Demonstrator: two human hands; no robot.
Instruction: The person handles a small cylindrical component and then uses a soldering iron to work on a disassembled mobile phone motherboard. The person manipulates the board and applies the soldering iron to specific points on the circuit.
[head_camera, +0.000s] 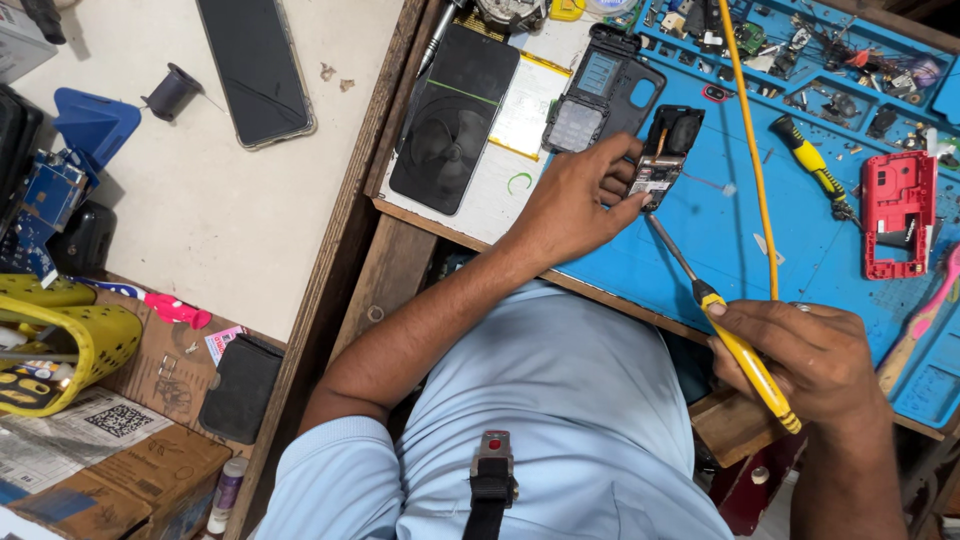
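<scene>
My left hand (575, 205) pins a small opened phone body (665, 152) with an exposed circuit board against the blue work mat (720, 240). My right hand (812, 355) grips a yellow-handled screwdriver (745, 358), its metal tip reaching the lower edge of the phone body by my left fingertips. A black keypad phone front (600, 95) lies just left of the held piece.
A red phone frame (898, 212) and a second yellow screwdriver (812, 165) lie on the mat at right, under a yellow cable (752, 150). Two dark smartphones (455, 115) (255, 65) rest at left. Small parts fill the mat's top trays. Boxes and a yellow basket (65, 345) sit at lower left.
</scene>
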